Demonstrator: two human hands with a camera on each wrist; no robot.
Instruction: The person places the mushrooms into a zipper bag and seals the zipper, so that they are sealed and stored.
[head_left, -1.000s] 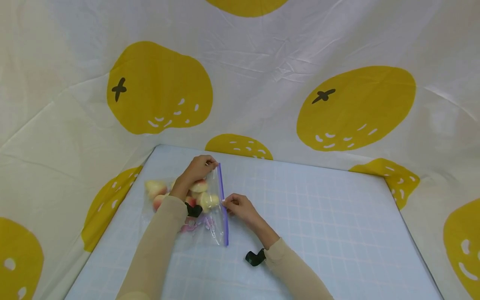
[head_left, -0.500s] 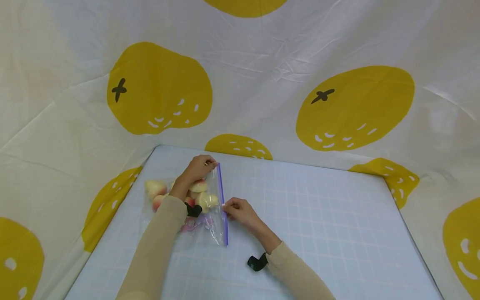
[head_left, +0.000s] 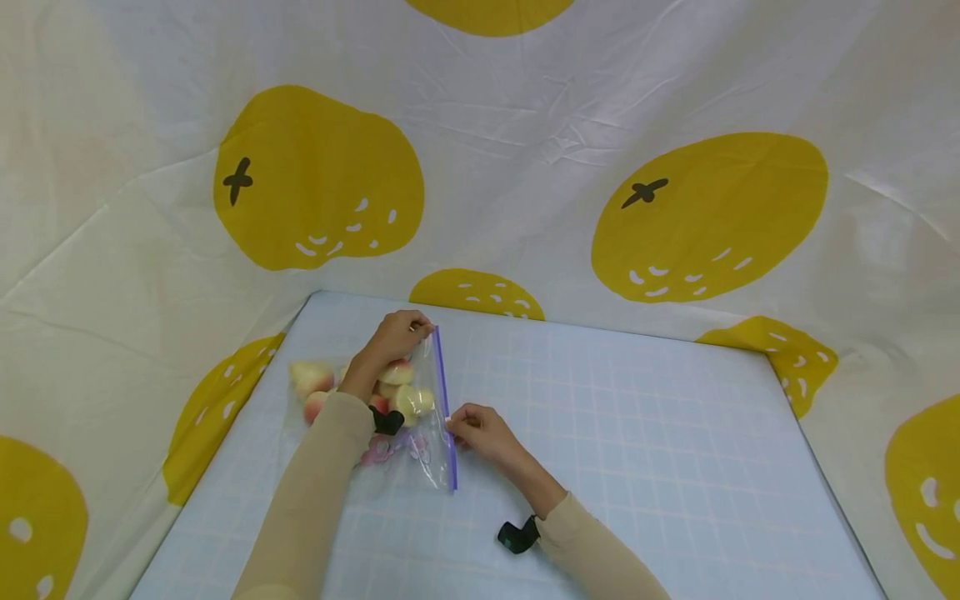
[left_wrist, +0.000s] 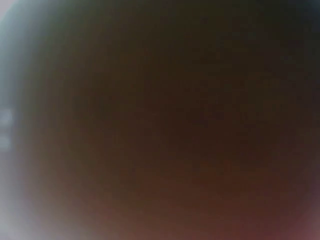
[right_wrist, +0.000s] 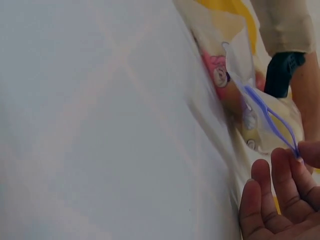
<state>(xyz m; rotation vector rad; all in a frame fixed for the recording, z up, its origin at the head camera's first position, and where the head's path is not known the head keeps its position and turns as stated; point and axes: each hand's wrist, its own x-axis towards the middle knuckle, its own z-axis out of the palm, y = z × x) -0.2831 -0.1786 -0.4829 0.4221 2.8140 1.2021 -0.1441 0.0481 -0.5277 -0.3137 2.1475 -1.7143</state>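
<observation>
A clear zip bag (head_left: 431,462) with a purple zip strip (head_left: 452,467) lies on the table, its mouth toward the right. Inside are several pale yellow and red rounded pieces (head_left: 311,377) that look like peaches. My left hand (head_left: 393,337) pinches the far end of the zip, its forearm crossing over the bag. About midway along the strip, my right hand (head_left: 483,431) pinches a small whitish slider between thumb and forefinger. In the right wrist view the purple strips (right_wrist: 272,120) stand apart and meet at those fingertips (right_wrist: 296,159). Only a dark blur fills the left wrist view.
A pale blue checked cloth (head_left: 637,450) covers the table. Behind and beside it hangs a white curtain (head_left: 510,208) with big yellow fruit prints. Black wrist cameras (head_left: 517,536) sit on both wrists.
My right hand has slid a short way along the zip toward the near end, with the slider pinched. The left hand stays at the far corner.
</observation>
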